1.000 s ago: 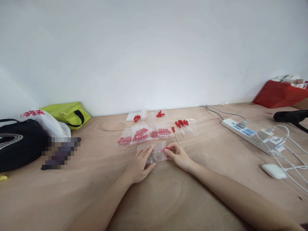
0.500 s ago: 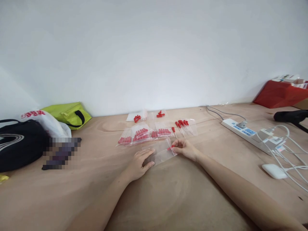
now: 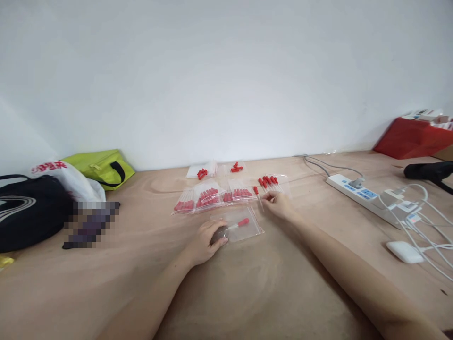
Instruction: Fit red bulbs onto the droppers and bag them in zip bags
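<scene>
A clear zip bag [image 3: 252, 230] lies on the table with one dropper [image 3: 243, 222] inside, its red bulb toward the opening. My left hand [image 3: 208, 241] is closed over the bag's left end, fingers on top and thumb at the near edge. Farther right, the fingers of my right hand [image 3: 278, 204] are bent together at the thin stem of a loose dropper [image 3: 256, 190]. Just behind it are several more red-bulbed droppers [image 3: 269, 181] on clear plastic. Filled bags of droppers [image 3: 208, 196] lie overlapping beyond my left hand.
Loose red bulbs [image 3: 202, 174] sit on stacked bags near the wall, with more red bulbs [image 3: 236, 167] beside them. A white power strip [image 3: 368, 196] with tangled cables is at right, near a white charger [image 3: 405, 251]. Bags, including a lime-green one [image 3: 102, 167], stand at left.
My right hand has left the bag's opening and moved up and right to the loose dropper. The dropper now lies fully inside the bag. My left hand stays in place.
</scene>
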`<state>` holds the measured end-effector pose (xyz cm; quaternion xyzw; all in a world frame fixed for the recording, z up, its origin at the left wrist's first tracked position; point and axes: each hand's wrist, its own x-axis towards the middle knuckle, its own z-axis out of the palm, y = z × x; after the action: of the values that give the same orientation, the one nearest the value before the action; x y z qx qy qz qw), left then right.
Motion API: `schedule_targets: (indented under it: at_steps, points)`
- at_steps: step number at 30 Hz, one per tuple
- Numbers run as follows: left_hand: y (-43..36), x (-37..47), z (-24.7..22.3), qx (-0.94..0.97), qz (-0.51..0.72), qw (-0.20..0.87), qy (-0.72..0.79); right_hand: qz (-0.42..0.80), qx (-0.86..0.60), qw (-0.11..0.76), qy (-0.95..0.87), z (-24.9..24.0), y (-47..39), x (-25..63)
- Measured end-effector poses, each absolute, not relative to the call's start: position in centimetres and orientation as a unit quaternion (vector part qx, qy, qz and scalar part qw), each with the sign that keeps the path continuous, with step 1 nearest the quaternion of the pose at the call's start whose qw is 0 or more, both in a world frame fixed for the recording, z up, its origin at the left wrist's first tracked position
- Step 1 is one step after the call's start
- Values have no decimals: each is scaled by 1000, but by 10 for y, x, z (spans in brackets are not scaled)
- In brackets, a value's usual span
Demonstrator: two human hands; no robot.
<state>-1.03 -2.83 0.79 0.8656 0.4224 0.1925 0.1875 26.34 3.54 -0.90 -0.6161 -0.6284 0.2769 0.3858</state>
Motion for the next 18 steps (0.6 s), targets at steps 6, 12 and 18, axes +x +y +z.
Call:
schedule_targets:
  at_steps: [6, 12, 18]
  points:
    - [-27, -10, 9, 866, 203, 203, 409, 164, -699, 277, -639, -7, 59, 255]
    - [-27, -11, 8, 867, 203, 205, 406, 142, -734, 245, -618, -3, 75, 237]
    - [-27, -11, 7, 871, 203, 200, 400, 152, -733, 253, -613, 1, 89, 227]
